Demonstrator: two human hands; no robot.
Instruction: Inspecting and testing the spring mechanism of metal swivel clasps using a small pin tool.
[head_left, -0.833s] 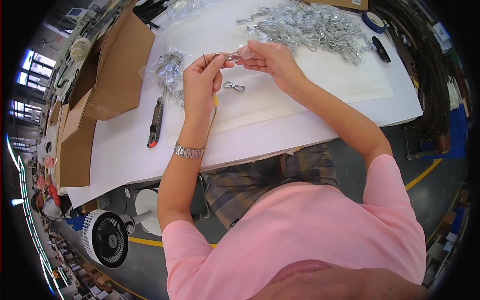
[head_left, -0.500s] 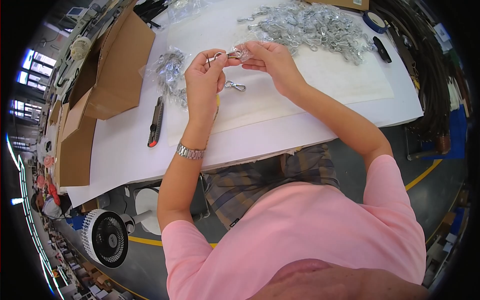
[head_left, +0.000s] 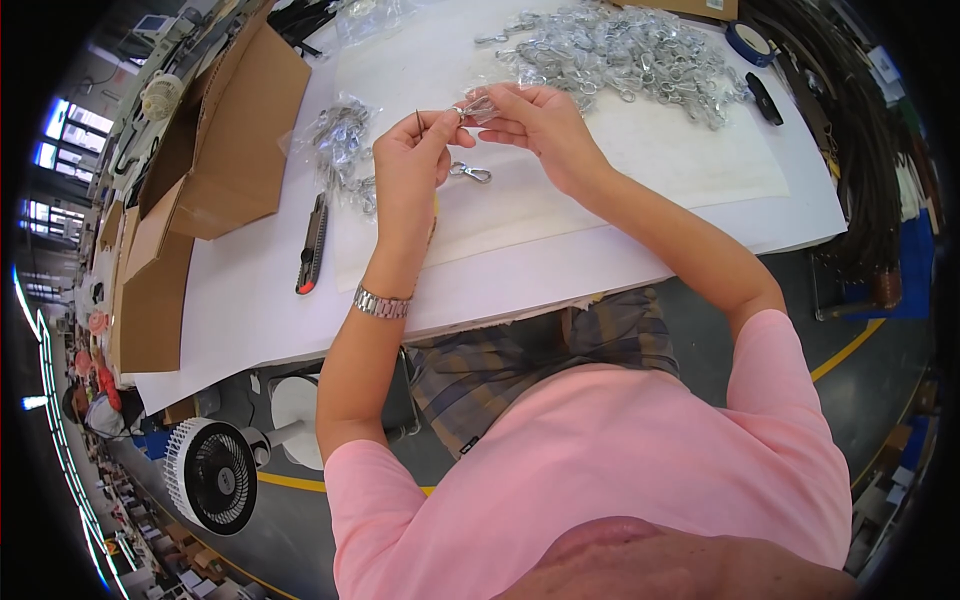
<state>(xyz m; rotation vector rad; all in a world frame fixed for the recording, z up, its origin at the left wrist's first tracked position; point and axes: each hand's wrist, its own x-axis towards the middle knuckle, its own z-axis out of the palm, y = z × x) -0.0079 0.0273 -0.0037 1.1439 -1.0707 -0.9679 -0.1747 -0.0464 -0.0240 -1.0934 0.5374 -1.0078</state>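
Above the white table, both hands meet at one metal snap hook (head_left: pixel 480 105), partly inside thin clear plastic. My left hand (head_left: pixel 408 155) is closed in a pinch on its ring end. A thin dark pointed piece stands up between the left fingers; its kind does not show. My right hand (head_left: pixel 552 130) pinches the hook's other end and the plastic, with its lower fingers loosely curled. Just below the hands, an unwrapped snap hook (head_left: pixel 472 173) lies on the table. Left of my left hand is a small heap of wrapped hooks (head_left: pixel 340 132).
A large pile of plastic-wrapped hooks (head_left: pixel 650 62) covers the far right. Beside it are a blue tape roll (head_left: pixel 750 44) and a black tool (head_left: pixel 764 99). At left stand an open cardboard box (head_left: pixel 245 130) and a utility knife (head_left: pixel 312 245). A fan (head_left: pixel 222 478) stands below the table's edge.
Both hands have shifted slightly, and the hook between them has turned so more of its metal shows. The left fingers sit a little lower on its ring end.
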